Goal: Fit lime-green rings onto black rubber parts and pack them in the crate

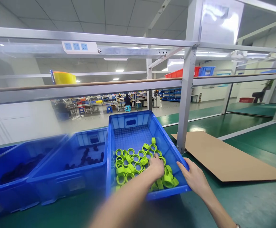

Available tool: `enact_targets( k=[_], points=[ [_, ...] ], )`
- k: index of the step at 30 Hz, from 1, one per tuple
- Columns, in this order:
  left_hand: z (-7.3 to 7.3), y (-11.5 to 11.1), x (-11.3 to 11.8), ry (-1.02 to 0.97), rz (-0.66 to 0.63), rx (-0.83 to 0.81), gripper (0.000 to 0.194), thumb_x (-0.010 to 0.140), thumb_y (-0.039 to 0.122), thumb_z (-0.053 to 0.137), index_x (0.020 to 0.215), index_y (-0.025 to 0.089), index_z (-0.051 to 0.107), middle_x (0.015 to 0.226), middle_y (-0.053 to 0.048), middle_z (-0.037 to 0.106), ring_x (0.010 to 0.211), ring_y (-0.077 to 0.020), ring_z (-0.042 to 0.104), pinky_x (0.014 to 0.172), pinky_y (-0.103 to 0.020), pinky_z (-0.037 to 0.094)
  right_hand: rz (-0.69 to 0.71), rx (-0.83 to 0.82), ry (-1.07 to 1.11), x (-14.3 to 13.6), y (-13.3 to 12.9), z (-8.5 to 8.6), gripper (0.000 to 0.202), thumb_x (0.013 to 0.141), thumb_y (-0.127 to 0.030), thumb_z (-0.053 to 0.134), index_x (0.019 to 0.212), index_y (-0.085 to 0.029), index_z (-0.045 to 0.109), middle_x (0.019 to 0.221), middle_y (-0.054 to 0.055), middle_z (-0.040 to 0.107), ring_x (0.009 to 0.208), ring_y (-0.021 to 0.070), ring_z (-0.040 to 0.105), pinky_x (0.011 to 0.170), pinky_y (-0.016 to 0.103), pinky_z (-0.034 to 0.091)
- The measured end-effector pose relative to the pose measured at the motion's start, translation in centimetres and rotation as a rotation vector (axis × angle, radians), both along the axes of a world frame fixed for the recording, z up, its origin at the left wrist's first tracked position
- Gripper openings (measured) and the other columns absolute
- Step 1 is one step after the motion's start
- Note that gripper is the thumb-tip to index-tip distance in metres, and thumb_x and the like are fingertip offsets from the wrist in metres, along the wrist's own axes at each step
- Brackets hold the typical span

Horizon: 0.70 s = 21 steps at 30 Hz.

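Note:
A blue plastic bin [138, 122] stands tilted on the table, with several bright green rings [138, 166] gathered in its near half. My left hand [157, 165] reaches down among the rings, its fingers curled and partly hidden. A ring lies right at its fingertips; whether it is held cannot be made out. My right hand [193, 174] grips the bin's right rim near the front corner, thumb on top and the other fingers underneath, mostly out of sight.
To the left, another blue bin [68, 177] holds small dark parts [87, 158], with more blue bins beyond. A metal post [186, 104] rises close by the bin's right side. Flat cardboard [228, 158] lies on the green table at right. A shelf rail [104, 87] crosses above.

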<state>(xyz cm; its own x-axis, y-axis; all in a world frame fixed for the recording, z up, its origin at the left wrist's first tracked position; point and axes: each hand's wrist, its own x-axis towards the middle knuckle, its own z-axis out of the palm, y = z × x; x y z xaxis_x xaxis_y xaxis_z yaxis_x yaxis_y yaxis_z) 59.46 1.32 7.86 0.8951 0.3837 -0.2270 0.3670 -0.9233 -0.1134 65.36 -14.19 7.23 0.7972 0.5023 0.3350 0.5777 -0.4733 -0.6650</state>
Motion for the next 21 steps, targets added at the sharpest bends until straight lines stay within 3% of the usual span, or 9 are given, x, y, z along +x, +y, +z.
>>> enact_targets(
  k=[5, 15, 21],
  points=[
    [0.0, -0.3, -0.6, -0.031, 0.018, -0.010, 0.069, 0.080, 0.026, 0.062, 0.144, 0.015, 0.038, 0.162, -0.021, 0.019, 0.129, -0.0309, 0.052, 0.089, -0.040, 0.059, -0.003, -0.014, 0.001, 0.2, 0.4, 0.2, 0.052, 0.077, -0.066, 0.033, 0.097, -0.023, 0.055, 0.096, 0.012, 0.066, 0.093, 0.0319, 0.062, 0.085, 0.042, 0.045],
    [0.2, 0.1, -1.4, -0.159, -0.063, -0.019, 0.049, 0.081, 0.021, 0.056, 0.129, 0.013, 0.053, 0.150, -0.022, 0.036, 0.121, -0.0310, 0.056, 0.089, -0.041, 0.055, -0.027, -0.009, -0.029, 0.3, 0.0, -0.6, 0.051, 0.080, -0.066, 0.034, 0.099, -0.023, 0.057, 0.095, 0.011, 0.067, 0.092, 0.0313, 0.063, 0.081, 0.041, 0.048],
    [0.7, 2.2, -2.3, -0.292, 0.017, -0.134, 0.052, 0.074, 0.014, 0.060, 0.126, 0.016, 0.054, 0.147, -0.019, 0.043, 0.113, -0.0303, 0.062, 0.100, -0.045, 0.049, -0.021, -0.035, -0.044, 0.4, 0.2, -0.7, 0.047, 0.085, -0.060, 0.034, 0.103, -0.023, 0.057, 0.097, 0.011, 0.068, 0.093, 0.0300, 0.063, 0.083, 0.040, 0.048]
  ],
)
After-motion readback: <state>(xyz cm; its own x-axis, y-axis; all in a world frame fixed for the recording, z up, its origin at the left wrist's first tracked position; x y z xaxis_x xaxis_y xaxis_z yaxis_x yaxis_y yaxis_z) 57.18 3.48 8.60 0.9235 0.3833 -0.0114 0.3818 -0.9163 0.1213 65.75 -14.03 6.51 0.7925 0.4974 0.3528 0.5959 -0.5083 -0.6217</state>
